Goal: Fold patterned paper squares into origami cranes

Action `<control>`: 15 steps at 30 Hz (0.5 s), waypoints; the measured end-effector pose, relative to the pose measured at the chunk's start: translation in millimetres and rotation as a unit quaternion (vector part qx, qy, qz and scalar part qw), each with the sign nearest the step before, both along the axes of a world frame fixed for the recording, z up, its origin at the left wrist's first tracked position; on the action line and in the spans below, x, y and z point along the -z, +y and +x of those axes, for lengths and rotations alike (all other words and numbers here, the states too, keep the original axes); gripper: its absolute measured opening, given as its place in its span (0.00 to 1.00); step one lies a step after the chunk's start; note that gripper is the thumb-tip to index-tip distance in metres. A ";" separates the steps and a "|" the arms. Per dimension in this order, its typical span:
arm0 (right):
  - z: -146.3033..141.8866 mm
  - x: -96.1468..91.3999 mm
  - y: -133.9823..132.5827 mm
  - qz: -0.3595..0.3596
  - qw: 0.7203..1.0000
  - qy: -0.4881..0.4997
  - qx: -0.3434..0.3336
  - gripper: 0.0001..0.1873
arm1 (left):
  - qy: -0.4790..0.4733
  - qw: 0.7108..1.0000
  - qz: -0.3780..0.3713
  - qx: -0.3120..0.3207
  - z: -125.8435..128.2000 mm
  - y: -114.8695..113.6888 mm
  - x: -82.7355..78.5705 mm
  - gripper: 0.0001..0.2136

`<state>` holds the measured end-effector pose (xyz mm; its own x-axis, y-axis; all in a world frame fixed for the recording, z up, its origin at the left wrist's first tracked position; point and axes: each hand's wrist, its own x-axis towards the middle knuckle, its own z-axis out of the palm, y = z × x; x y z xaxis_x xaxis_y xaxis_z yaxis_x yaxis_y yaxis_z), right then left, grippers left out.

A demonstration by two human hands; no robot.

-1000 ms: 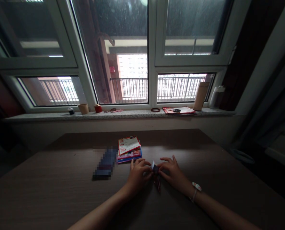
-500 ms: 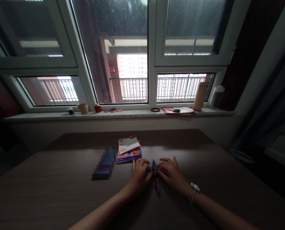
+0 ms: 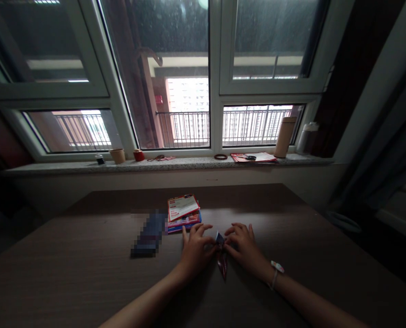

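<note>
Between my two hands is a narrow piece of folded paper [image 3: 222, 266], dark red at its pointed near end and bluish at the far end. My left hand [image 3: 196, 249] pinches its left side with thumb and forefinger, the other fingers raised. From the right, my right hand [image 3: 243, 247] grips the paper at about the same spot, its fingers bent. A white band with a small charm circles the right wrist. Fingertips cover the middle of the paper.
A stack of printed paper sheets [image 3: 184, 213] lies beyond my left hand, beside a blurred dark object [image 3: 148, 234] on the brown table [image 3: 69, 255]. The windowsill [image 3: 192, 162] bears a paper cup [image 3: 117, 156], a red spool-like item [image 3: 139, 155], scissors on papers [image 3: 254, 157] and a tall bottle [image 3: 285, 137].
The far tip of the folded paper has shortened and now looks bent or folded over. My left hand's fingers have spread slightly; both hands stay at the paper.
</note>
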<state>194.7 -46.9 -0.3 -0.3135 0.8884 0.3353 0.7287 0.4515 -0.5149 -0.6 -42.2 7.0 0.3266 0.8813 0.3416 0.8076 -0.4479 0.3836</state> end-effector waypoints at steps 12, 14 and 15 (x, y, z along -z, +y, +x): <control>0.1 6.3 4.4 -0.032 0.999 0.005 0.004 0.06 | -0.006 1.000 -0.017 -0.006 -1.1 4.3 2.3 0.03; -0.3 5.4 3.9 -0.035 0.999 0.005 0.003 0.06 | -0.006 1.000 -0.020 -0.006 -0.9 4.6 1.8 0.03; -0.6 4.9 3.9 -0.038 0.999 0.005 0.003 0.06 | -0.007 1.000 -0.022 -0.007 -0.7 4.6 1.5 0.03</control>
<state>194.1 -43.0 -5.2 -0.3058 0.9130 0.2701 0.7254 0.4071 -0.5550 -1.3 -37.6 5.5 0.3103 0.8999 0.3066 0.8082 -0.4195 0.4133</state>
